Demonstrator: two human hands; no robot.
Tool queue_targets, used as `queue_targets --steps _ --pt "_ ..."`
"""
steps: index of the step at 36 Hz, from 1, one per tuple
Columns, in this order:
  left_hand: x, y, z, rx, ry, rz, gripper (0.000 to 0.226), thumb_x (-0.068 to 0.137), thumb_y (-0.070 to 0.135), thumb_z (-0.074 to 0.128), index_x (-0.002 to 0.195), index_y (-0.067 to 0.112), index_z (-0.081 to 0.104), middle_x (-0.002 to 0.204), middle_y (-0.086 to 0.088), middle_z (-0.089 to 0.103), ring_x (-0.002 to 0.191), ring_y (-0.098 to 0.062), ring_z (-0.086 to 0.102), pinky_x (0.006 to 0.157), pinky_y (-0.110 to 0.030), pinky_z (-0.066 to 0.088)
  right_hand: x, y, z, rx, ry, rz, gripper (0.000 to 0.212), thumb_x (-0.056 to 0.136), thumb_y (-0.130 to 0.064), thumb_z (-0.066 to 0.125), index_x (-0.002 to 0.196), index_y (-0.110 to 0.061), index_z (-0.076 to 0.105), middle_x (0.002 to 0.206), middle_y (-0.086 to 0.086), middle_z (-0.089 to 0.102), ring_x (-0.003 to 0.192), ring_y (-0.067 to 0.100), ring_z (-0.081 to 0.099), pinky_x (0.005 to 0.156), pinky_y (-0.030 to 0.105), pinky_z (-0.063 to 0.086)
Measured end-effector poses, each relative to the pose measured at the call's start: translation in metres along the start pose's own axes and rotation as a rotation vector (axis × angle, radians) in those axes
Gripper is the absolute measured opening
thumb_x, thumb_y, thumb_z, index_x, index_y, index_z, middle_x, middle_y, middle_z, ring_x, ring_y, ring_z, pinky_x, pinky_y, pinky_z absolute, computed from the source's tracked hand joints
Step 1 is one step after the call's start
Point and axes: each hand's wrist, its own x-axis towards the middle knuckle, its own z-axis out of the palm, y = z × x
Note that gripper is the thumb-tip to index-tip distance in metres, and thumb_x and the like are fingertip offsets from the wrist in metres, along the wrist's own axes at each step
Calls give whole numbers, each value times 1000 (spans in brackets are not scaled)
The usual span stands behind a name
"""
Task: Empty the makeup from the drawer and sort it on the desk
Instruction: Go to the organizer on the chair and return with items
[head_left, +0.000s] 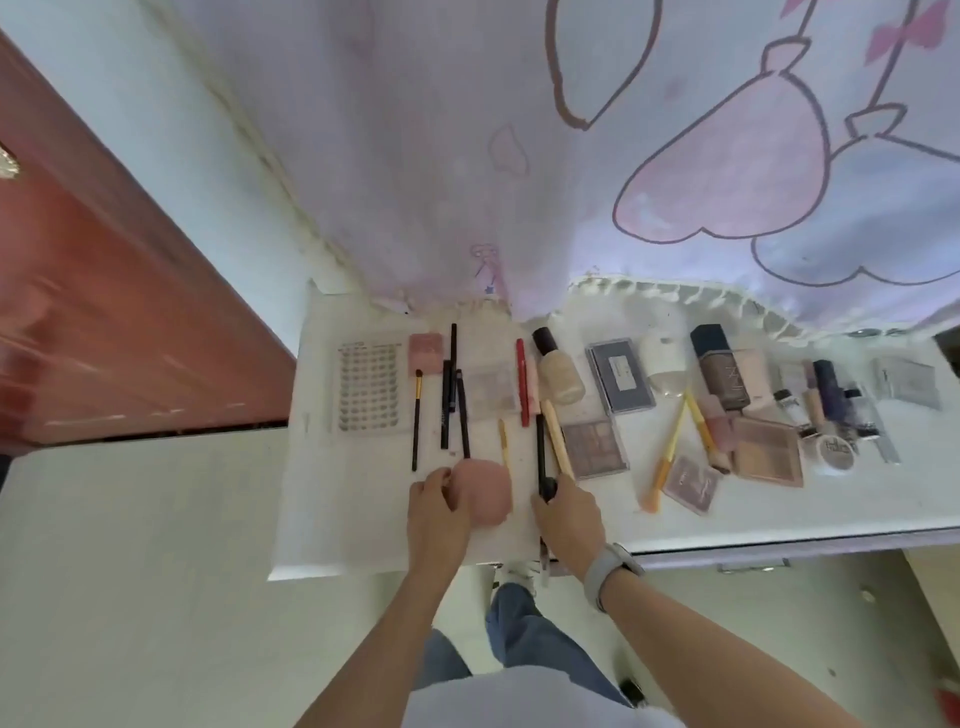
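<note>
The white desk (363, 540) stood against a pale wall under a hanging cloth printed with pink hearts (675, 156), a red-brown door (104, 312) to its left. Most of the makeup was laid out across the top: pencils and thin brushes in a rough row at the left beside a lash card (370, 385), palettes and bottles spread to the right.

Your left hand (436, 512) rested against the pink sponge puff (483, 491), fingers curled at its left side, thumb just touching it. Your right hand (569, 512) pinched the lower end of the black brush (542, 457), which lay alongside a tan-handled brush (558, 441).

To do this step well, you would have wanted to slide the black brush left into the row of slim dark tools, parallel to them and not across the small yellow brush (504, 441). The puff looked soft and light; a loose hold seemed enough, and it wanted a spot of its own near the front edge, clear of the pencils.

The drawer front (753, 561) showed only as a strip under the desk edge, so you could not tell whether anything was left inside. Labels were too blurred to read. The desk's right end was cut off, and something thin hanging below your right hand was unclear.
</note>
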Motion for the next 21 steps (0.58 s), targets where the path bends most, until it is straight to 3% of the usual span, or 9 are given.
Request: queue_targets --steps 3,10,15,18,21 --pt "-2 16 16 -4 47 -1 34 93 22 55 125 13 49 116 -5 47 88 -15 53 81 -24 42 17 -2 -10 -73 19 -34 27 92 -30 50 110 -9 51 105 11 62 96 31 59 77 36 48" --pt "13 46 40 115 116 15 30 95 26 50 122 13 48 120 -5 47 85 -14 49 73 -25 39 50 -4 -33 -75 67 -61 28 92 -30 53 108 -7 51 109 12 61 100 31 58 80 38 48" --pt "25 55 50 335 158 42 35 94 37 48 123 17 47 117 -5 56 108 -23 50 73 -33 43 55 -2 -41 -29 67 -160 32 91 -29 54 116 -10 49 117 10 54 102 30 55 82 38 47" --pt "26 57 54 391 159 42 36 95 42 45 122 18 47 116 -4 56 107 -22 50 69 -31 41 49 2 -44 -85 103 -237 32 92 -22 53 121 -11 47 120 9 48 101 29 55 79 38 47" --pt "27 59 55 447 167 73 35 95 43 43 118 17 50 112 -3 58 103 -20 53 75 -31 43 45 7 -45 -106 155 -290 33 90 -16 54 122 -12 46 119 8 45 103 27 52 78 40 50"
